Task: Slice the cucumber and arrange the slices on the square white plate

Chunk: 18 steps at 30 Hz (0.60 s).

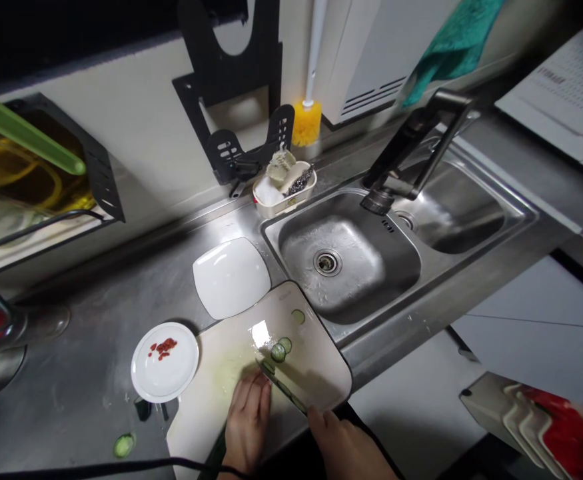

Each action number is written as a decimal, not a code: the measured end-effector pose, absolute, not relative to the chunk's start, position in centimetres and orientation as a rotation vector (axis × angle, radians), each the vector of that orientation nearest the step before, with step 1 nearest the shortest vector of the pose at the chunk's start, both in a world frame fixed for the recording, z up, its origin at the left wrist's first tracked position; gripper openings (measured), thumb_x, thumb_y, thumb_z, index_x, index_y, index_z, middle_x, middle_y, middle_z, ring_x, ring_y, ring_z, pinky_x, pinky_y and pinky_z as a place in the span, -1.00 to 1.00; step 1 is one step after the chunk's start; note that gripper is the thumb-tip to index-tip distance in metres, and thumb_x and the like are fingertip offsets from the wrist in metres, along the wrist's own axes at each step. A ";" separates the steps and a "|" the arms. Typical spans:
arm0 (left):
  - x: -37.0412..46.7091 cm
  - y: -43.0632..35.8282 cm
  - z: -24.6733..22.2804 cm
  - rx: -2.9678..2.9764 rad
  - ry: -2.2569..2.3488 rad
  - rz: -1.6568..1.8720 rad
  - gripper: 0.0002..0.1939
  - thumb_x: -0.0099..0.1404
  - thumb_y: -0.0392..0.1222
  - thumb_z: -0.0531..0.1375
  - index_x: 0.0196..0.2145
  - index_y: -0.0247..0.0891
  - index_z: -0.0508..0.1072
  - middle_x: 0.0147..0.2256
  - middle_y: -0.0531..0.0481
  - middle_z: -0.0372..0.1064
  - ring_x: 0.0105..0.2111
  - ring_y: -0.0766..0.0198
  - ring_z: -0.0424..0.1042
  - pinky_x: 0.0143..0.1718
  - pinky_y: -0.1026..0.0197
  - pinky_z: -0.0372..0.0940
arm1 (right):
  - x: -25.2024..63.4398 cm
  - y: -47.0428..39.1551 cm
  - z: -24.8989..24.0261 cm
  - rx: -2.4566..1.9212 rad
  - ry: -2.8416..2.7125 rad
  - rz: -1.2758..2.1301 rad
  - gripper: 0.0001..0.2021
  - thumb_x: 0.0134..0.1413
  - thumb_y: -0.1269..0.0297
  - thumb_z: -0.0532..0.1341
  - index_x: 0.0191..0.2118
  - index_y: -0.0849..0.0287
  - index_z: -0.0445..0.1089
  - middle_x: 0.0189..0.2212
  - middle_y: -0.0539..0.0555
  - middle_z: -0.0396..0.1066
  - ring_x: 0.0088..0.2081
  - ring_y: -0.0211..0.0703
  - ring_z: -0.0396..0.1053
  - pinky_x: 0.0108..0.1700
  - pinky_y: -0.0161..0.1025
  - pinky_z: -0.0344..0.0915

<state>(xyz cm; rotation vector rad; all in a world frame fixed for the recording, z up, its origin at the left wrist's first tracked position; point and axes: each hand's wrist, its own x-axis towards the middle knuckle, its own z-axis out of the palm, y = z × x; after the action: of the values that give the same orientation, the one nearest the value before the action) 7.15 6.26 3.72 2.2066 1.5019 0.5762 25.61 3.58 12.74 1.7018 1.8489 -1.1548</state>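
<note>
My left hand [248, 419] lies flat on the pale cutting board [316, 373], fingers together, pressing on cucumber that it mostly hides. My right hand [344, 445] grips the handle of a knife [284, 387] whose blade angles up-left toward my left fingertips. A few green cucumber slices [280, 350] lie just beyond the blade, and one more slice [298, 317] rests near the board's far edge.
A square white plate [231, 277] sits behind the board. A round white plate [165, 363] with red chilli bits is to the left. A cucumber end [124, 445] lies on the steel counter. A double sink [351, 257] with a dark faucet [411, 157] is on the right.
</note>
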 end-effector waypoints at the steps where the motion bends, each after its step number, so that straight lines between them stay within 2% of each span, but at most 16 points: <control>1: 7.1 6.2 3.7 2.209 1.499 0.572 -0.77 0.37 -0.28 0.00 -0.15 -0.23 0.43 -0.18 -0.05 0.49 -0.13 0.22 0.46 -0.03 0.13 0.36 | 25.5 3.9 12.9 1.693 1.836 -1.158 -0.49 -0.08 0.70 -0.03 -0.03 0.16 0.32 -0.25 0.12 0.50 -0.32 -0.08 0.50 -0.46 -0.33 0.16; 5: 7.0 6.2 3.5 2.227 1.502 0.566 -0.78 0.37 -0.27 0.01 -0.15 -0.23 0.43 -0.20 -0.04 0.49 -0.15 0.22 0.46 -0.04 0.12 0.35 | 25.2 4.9 13.4 1.668 1.813 -1.200 -0.47 -0.06 0.70 -0.06 0.02 0.21 0.30 -0.23 0.14 0.51 -0.29 -0.04 0.50 -0.43 -0.31 0.20; 11: 7.0 6.2 3.3 2.238 1.493 0.562 -0.78 0.37 -0.28 0.01 -0.14 -0.22 0.43 -0.18 -0.03 0.49 -0.13 0.23 0.46 -0.03 0.13 0.35 | 24.7 5.0 13.0 1.729 1.787 -1.188 -0.54 -0.01 0.70 -0.06 -0.08 0.19 0.35 -0.26 0.14 0.51 -0.31 -0.06 0.51 -0.41 -0.32 0.24; 18: 7.0 6.2 3.3 2.287 1.462 0.545 -0.77 0.37 -0.30 0.00 -0.12 -0.24 0.43 -0.16 -0.04 0.50 -0.12 0.23 0.46 -0.01 0.12 0.33 | 24.5 4.4 11.5 1.808 1.839 -1.238 -0.58 0.04 0.67 -0.07 -0.08 0.23 0.35 -0.29 0.17 0.51 -0.29 -0.05 0.50 -0.35 -0.27 0.29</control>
<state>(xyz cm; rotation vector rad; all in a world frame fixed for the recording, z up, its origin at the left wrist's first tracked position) 6.97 6.18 3.25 2.2866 1.4619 0.5446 24.48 4.37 11.52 1.8081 1.8392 -1.2379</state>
